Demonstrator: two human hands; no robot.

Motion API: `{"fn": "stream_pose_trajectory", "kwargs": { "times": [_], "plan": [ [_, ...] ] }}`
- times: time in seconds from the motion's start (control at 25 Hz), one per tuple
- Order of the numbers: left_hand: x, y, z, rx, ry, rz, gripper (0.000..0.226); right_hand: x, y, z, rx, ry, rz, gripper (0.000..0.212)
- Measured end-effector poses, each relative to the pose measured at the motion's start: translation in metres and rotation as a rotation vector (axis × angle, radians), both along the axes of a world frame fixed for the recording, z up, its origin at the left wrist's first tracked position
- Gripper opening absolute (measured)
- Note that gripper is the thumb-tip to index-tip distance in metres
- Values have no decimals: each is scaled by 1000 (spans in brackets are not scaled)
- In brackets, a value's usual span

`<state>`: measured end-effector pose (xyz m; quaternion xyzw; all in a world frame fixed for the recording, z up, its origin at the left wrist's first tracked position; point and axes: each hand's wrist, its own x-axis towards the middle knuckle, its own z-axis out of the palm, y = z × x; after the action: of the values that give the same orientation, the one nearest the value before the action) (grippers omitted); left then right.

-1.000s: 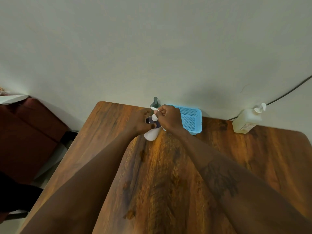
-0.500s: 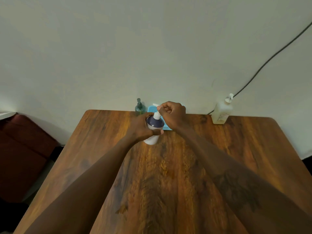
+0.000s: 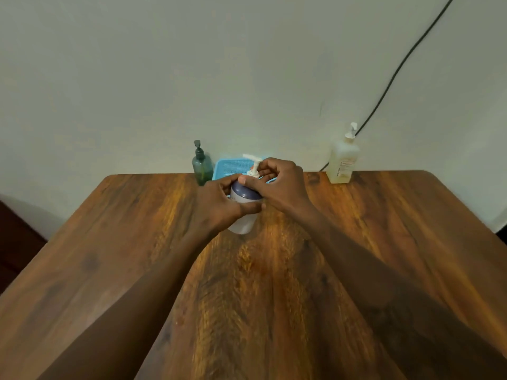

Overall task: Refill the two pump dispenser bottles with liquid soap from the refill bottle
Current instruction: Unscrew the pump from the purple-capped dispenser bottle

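Note:
A white pump bottle (image 3: 243, 204) with a dark blue shoulder and a white pump head stands on the wooden table (image 3: 274, 283), toward its far edge. My left hand (image 3: 219, 207) grips the bottle's body from the left. My right hand (image 3: 282, 182) pinches the collar at the base of the pump, thumb on the near side. A small dark green pump bottle (image 3: 202, 164) stands at the back by the wall. A pale, translucent pump bottle (image 3: 343, 160) with a printed label stands at the back right.
A light blue mesh basket (image 3: 233, 167) sits against the wall behind the held bottle, partly hidden by my hands. A black cable (image 3: 389, 78) runs down the wall to behind the pale bottle. A dark red seat (image 3: 16, 242) lies left of the table.
The view swung right and centred on the table. My hands stayed on the white bottle; my right hand dropped from the pump's top to its collar, and the pump head shows more.

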<state>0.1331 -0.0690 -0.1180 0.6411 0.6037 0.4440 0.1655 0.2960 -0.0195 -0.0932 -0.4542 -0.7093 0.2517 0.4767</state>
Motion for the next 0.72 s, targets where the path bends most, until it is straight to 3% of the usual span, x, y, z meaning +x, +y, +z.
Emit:
{"fn": "stream_pose_trajectory", "kwargs": {
  "times": [0.32, 0.6, 0.72],
  "plan": [
    [10, -28, -23, 36, 47, -38, 59, 14, -22, -39, 113, -29, 16, 31],
    [4, -64, -31, -70, -185, -188, 71, 17, -55, -34, 13, 14, 252, 14],
    [-9, -76, -26, -134, -288, -306, 62, 17, -65, -25, -42, 53, 435, 18]
  ]
}}
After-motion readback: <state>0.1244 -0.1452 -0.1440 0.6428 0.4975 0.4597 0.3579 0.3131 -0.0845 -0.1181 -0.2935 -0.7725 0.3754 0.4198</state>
